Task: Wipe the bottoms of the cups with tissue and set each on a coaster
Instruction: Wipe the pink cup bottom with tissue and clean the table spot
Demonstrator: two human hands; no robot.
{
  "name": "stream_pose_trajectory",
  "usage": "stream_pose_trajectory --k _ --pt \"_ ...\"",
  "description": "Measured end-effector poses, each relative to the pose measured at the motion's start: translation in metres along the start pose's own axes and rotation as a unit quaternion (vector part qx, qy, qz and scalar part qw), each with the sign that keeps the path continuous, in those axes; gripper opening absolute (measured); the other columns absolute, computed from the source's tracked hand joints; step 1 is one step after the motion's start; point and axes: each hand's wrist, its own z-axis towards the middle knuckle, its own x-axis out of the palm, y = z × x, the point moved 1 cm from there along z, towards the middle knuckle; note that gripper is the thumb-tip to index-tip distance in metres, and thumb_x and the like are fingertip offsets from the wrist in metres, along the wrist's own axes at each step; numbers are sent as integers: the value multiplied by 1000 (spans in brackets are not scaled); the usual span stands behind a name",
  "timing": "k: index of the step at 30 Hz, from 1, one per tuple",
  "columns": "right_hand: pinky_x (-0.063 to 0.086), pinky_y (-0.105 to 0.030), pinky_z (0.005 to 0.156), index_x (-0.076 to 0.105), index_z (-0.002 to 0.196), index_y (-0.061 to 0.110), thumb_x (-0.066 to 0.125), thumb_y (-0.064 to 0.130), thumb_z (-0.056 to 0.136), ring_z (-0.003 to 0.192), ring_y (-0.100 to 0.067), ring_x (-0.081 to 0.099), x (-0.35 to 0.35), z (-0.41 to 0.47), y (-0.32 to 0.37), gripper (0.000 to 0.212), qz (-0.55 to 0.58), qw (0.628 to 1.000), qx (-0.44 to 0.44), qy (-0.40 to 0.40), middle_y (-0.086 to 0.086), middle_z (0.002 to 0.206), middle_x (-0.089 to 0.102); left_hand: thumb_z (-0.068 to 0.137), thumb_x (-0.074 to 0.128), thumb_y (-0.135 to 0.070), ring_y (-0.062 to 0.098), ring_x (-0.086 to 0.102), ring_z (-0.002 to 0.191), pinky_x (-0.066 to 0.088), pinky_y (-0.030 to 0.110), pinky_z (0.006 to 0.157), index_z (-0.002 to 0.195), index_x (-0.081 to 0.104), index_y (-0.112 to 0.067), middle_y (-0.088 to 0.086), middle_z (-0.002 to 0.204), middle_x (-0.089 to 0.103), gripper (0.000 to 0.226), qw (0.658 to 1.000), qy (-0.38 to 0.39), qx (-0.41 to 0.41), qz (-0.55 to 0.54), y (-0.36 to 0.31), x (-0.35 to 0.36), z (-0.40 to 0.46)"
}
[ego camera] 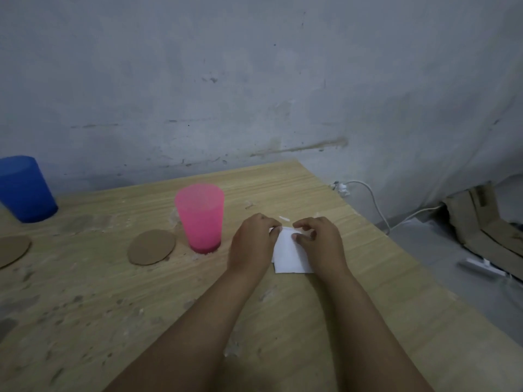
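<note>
Folding or gathering the tissue (pixel 287 251) is, by judgement, the step in hand, before any cup is lifted. Nearest the viewer, two bare forearms reach over the counter (pixel 113 306), whose pale wood-grain laminate is scuffed and flecked with grey residue. The left hand (pixel 250 243) pinches the tissue's far left corner with curled fingers; the right hand (pixel 318 241) holds its right edge, thumb pressed onto the sheet and fingers bent over the far edge. The tissue is a thin, white, roughly rectangular sheet lying flat on the counter between the hands, and it appears layered at its near corner. To do this step well, the sheet should probably be doubled into a firm pad, since thin paper is likely to tear or bunch against a damp rim. Just left of the left hand stands the pink cup (pixel 200 217), a translucent, tapered plastic tumbler, upright on the bare counter, with what looks like a wet mark round its base. Beside it lies a round brown coaster (pixel 151 247), flat and matte like card, close to the cup but apart from it. A second coaster (pixel 11 248) shows at the left edge, partly cut off. Farthest back stands the blue cup (pixel 25 188), of the same tapered form, before a rough, stained grey wall (pixel 254 80).
</note>
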Motion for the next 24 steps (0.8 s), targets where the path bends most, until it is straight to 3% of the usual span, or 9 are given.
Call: stream_pose_trajectory --k 6,10,13,17,20,24 --pt "45 -45 86 71 82 17 67 13 79 94 -26 55 7 3 -4 7 -13 1000 2 -3 -2 90 70 91 56 -18 16 56 94 41 28 75 99 72 -18 -1 98 66 18 999 -30 1 -22 5 6 -5" --pt "42 -40 89 73 91 18 67 13 80 97 -21 50 10 2 -3 14 -12 1000 -20 -10 1 87 71 89 57 -14 15 51 103 36 22 81 112 67 -21 -3 109 62 27 999 -30 28 2 5 6 -5" --pt "41 -36 88 73 96 16 67 12 80 97 -22 49 10 3 1 18 -8 999 -40 -15 -4 90 71 87 60 -18 17 48 104 34 25 83 108 69 -22 -4 110 61 23 996 -5 72 50 4 5 -7" --pt "37 -36 87 74 90 18 65 15 83 98 -25 50 14 3 1 12 -46 997 -55 3 -3 94 68 86 63 -27 15 43 104 28 27 81 96 71 -26 -9 104 62 13 995 6 44 84 5 4 -7" --pt "35 -32 86 71 96 23 64 18 84 101 -22 47 15 2 -1 15 -67 996 -51 11 0 101 63 82 67 -23 14 44 101 30 26 82 89 69 -23 -8 100 62 6 997 -15 39 70 4 2 -8" --pt "26 -28 81 71 91 25 61 22 85 103 -20 42 16 3 -2 12 -83 996 -34 25 2 103 59 83 67 -23 16 46 102 37 30 86 97 69 -21 -6 103 62 14 998 -19 24 63 6 2 -7"
